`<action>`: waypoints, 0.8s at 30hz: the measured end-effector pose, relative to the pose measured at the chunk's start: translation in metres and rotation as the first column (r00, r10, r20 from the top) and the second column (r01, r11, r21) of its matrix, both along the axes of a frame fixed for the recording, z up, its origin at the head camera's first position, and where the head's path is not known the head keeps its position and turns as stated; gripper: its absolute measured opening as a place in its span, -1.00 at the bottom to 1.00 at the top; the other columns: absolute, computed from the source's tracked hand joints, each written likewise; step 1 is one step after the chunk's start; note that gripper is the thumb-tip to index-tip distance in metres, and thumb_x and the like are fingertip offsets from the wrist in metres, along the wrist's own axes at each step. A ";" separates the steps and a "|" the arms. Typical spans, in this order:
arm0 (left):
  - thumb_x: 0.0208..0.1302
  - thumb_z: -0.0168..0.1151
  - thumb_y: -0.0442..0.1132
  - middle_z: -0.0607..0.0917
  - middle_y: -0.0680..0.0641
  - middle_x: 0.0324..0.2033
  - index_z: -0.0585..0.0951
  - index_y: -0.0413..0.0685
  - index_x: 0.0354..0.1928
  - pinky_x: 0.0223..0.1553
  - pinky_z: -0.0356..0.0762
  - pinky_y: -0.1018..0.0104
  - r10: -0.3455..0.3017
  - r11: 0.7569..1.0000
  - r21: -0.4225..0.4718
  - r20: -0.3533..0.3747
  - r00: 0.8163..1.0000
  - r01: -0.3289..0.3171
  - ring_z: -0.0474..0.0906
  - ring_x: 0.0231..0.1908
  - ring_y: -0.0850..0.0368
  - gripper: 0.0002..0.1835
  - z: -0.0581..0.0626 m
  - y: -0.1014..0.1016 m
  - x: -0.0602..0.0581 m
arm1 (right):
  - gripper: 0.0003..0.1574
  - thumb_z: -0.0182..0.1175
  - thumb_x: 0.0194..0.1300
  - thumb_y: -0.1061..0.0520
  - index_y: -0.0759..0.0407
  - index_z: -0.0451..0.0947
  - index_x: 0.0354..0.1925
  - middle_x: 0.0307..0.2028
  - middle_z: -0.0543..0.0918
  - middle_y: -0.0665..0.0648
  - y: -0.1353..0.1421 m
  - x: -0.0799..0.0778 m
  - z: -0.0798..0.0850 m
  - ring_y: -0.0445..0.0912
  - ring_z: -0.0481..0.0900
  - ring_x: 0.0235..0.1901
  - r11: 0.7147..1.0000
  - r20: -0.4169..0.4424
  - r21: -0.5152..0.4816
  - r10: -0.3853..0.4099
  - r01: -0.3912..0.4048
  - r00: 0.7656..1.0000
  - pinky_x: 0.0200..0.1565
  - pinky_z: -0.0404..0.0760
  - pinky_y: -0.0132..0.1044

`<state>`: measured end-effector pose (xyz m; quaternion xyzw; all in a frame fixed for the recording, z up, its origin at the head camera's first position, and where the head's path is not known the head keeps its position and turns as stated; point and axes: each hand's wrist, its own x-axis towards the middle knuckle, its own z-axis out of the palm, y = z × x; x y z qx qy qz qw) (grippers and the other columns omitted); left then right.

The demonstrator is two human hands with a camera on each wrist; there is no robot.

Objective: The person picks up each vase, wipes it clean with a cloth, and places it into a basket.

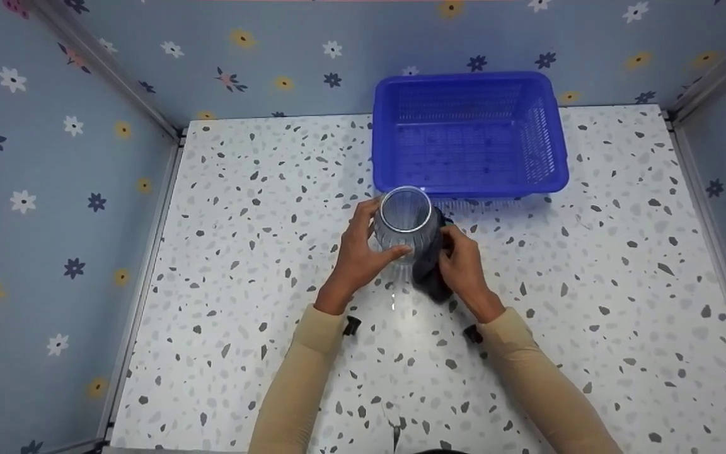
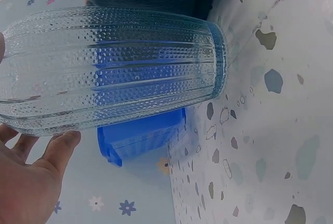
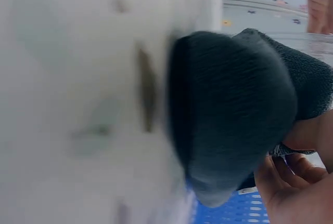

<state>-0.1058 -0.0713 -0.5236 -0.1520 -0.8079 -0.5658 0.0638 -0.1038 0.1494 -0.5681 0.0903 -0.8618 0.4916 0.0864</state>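
A clear ribbed glass vase (image 1: 391, 238) with a round open mouth stands upright in front of the blue basket. Small raised dots cover its wall in the left wrist view, where its base sits close to the table. My left hand (image 1: 361, 253) grips the vase near the top, thumb across the near side and fingers round the left. On the other side, my right hand (image 1: 464, 261) pinches a dark grey cloth (image 3: 234, 99) between thumb and fingers. The cloth lies along the vase's right side and its lower part hangs toward the table.
A blue plastic basket (image 1: 470, 190) with slotted walls stands just behind the vase, against the back panel. The speckled white table (image 1: 243, 265) is bordered by flower-patterned panels (image 1: 54, 239) at the left, back and right.
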 end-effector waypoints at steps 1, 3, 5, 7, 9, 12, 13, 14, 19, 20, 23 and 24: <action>0.09 0.70 -0.09 0.45 -0.16 0.42 0.33 -0.11 0.53 0.40 0.48 0.11 -0.001 1.000 0.000 -0.002 1.000 0.001 0.40 0.45 -0.06 0.02 0.000 0.000 0.000 | -0.60 0.08 0.22 0.63 0.48 0.59 -0.01 -0.20 0.75 0.40 0.000 -0.001 -0.001 0.18 0.72 -0.25 1.000 0.005 0.006 0.002 -0.002 1.000 -0.22 0.67 0.03; 0.09 0.70 -0.10 0.45 -0.16 0.42 0.33 -0.11 0.53 0.40 0.48 0.11 -0.003 1.000 0.001 -0.003 1.000 0.003 0.41 0.44 -0.06 0.02 0.001 0.000 -0.001 | -0.61 0.08 0.21 0.62 0.48 0.59 -0.01 -0.21 0.75 0.40 -0.001 -0.002 -0.003 0.18 0.72 -0.26 1.000 0.014 0.010 0.005 -0.005 1.000 -0.22 0.67 0.03; 0.10 0.69 -0.10 0.44 -0.17 0.42 0.33 -0.11 0.53 0.40 0.48 0.08 -0.004 1.000 0.004 0.003 1.000 0.004 0.40 0.45 -0.06 0.01 0.001 0.000 0.000 | -0.62 0.09 0.22 0.61 0.47 0.59 -0.01 -0.22 0.75 0.39 -0.001 -0.002 -0.001 0.18 0.72 -0.26 1.000 0.020 0.006 0.008 -0.008 1.000 -0.21 0.67 0.02; 0.11 0.69 -0.11 0.43 -0.17 0.43 0.33 -0.11 0.53 0.41 0.48 0.06 -0.008 1.000 0.010 0.015 1.000 0.008 0.39 0.45 -0.07 0.01 0.002 0.000 0.000 | -0.64 0.09 0.24 0.61 0.47 0.59 -0.01 -0.22 0.75 0.38 -0.001 0.000 0.002 0.17 0.72 -0.26 1.000 0.017 0.004 0.008 -0.008 1.000 -0.21 0.67 0.02; 0.12 0.68 -0.10 0.42 -0.16 0.44 0.33 -0.10 0.54 0.41 0.48 0.04 -0.012 1.000 0.011 0.027 1.000 0.012 0.39 0.46 -0.06 0.00 0.003 -0.001 0.000 | -0.66 0.10 0.27 0.60 0.46 0.59 -0.03 -0.23 0.75 0.37 0.000 0.001 0.008 0.16 0.73 -0.26 1.000 0.007 -0.006 0.009 -0.009 1.000 -0.21 0.68 -0.01; 0.13 0.68 -0.09 0.41 -0.15 0.45 0.32 -0.09 0.54 0.41 0.47 0.02 -0.016 1.000 0.012 0.039 0.999 0.016 0.38 0.46 -0.06 0.00 0.002 0.000 0.002 | -0.71 0.13 0.30 0.60 0.45 0.59 -0.06 -0.22 0.75 0.35 0.002 0.004 0.022 0.12 0.72 -0.27 0.999 -0.021 -0.041 0.002 -0.003 1.000 -0.20 0.68 -0.06; 0.13 0.67 -0.09 0.41 -0.15 0.45 0.32 -0.09 0.54 0.41 0.47 0.01 -0.017 1.000 0.011 0.038 0.999 0.016 0.38 0.46 -0.06 0.00 0.002 0.000 0.002 | -0.74 0.15 0.31 0.58 0.45 0.60 -0.07 -0.22 0.75 0.35 0.002 0.005 0.028 0.11 0.71 -0.27 0.998 -0.032 -0.055 -0.002 0.000 0.999 -0.20 0.68 -0.09; 0.13 0.67 -0.09 0.41 -0.15 0.45 0.32 -0.09 0.54 0.41 0.47 0.01 -0.016 1.000 0.010 0.036 0.999 0.015 0.38 0.46 -0.06 -0.01 0.002 0.000 0.001 | -0.76 0.17 0.32 0.57 0.45 0.60 -0.07 -0.22 0.75 0.34 0.002 0.005 0.035 0.10 0.71 -0.27 0.998 -0.042 -0.068 -0.006 0.003 0.999 -0.20 0.68 -0.12; 0.11 0.68 -0.12 0.42 -0.15 0.45 0.33 -0.11 0.53 0.41 0.48 -0.02 -0.011 1.000 0.008 0.028 1.000 0.011 0.39 0.45 -0.08 -0.01 0.002 -0.001 0.000 | -0.79 0.22 0.33 0.54 0.47 0.61 -0.07 -0.22 0.74 0.34 0.000 0.008 0.068 0.08 0.68 -0.29 0.997 -0.090 -0.073 -0.037 0.030 0.995 -0.21 0.64 -0.17; 0.11 0.68 -0.12 0.42 -0.16 0.44 0.33 -0.11 0.52 0.41 0.47 -0.02 -0.012 1.000 0.008 0.027 1.000 0.012 0.39 0.45 -0.08 -0.01 0.002 -0.001 0.000 | -0.79 0.23 0.32 0.54 0.47 0.61 -0.07 -0.21 0.74 0.34 -0.001 0.008 0.075 0.08 0.68 -0.29 0.997 -0.098 -0.065 -0.041 0.035 0.994 -0.20 0.64 -0.15; 0.15 0.66 -0.04 0.42 -0.16 0.45 0.34 -0.13 0.51 0.43 0.44 0.01 -0.022 1.000 0.020 0.014 1.000 0.022 0.36 0.47 -0.06 -0.03 0.000 -0.001 -0.001 | -0.77 0.25 0.30 0.53 0.47 0.62 -0.06 -0.20 0.74 0.36 -0.006 0.010 0.092 0.11 0.71 -0.28 0.998 -0.129 -0.043 -0.050 0.045 0.990 -0.19 0.68 -0.07; 0.17 0.63 0.07 0.43 -0.16 0.44 0.34 -0.13 0.50 0.44 0.44 0.02 -0.023 0.999 0.023 0.006 1.000 0.023 0.36 0.48 -0.04 -0.03 -0.001 -0.001 -0.001 | -0.77 0.26 0.30 0.52 0.47 0.62 -0.06 -0.20 0.75 0.36 -0.008 0.011 0.097 0.12 0.72 -0.28 0.998 -0.138 -0.034 -0.052 0.048 0.989 -0.18 0.69 -0.04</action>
